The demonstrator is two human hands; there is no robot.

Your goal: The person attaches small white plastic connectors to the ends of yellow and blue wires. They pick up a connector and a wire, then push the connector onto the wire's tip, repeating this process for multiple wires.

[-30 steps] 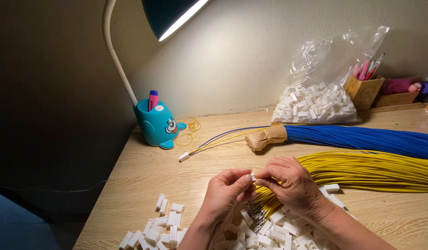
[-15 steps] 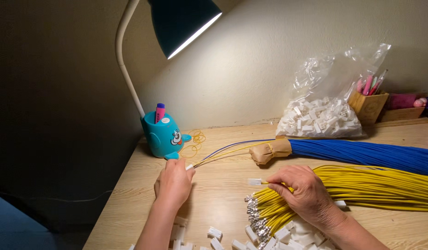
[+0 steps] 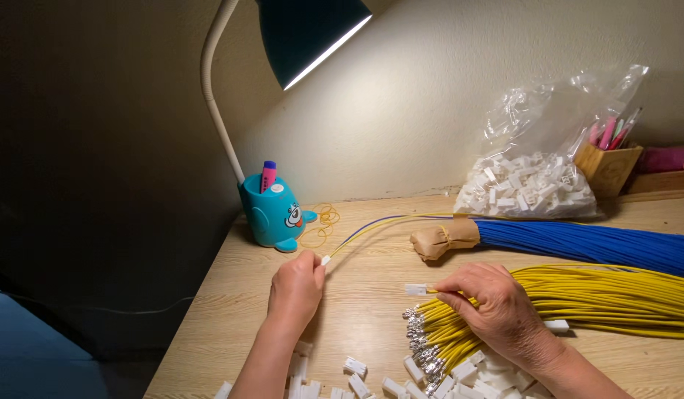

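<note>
Fingers of my left hand (image 3: 296, 287) are pinching the white connector (image 3: 325, 260) ending the loose wire pair (image 3: 386, 222). My right hand (image 3: 497, 310) is grasping another connector (image 3: 416, 290), resting on the yellow wire bundle (image 3: 578, 299) beneath it.

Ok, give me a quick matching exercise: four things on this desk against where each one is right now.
Things:
1. blue wire bundle
2. yellow wire bundle
3. bag of white connectors
4. teal pen holder

Places:
A. at the lamp's base
B. against the wall, beside the wooden box
C. under the right hand
D. between the bag and the yellow wires

Pairs: 1-D, 2-C, 3-B, 4-A
</note>
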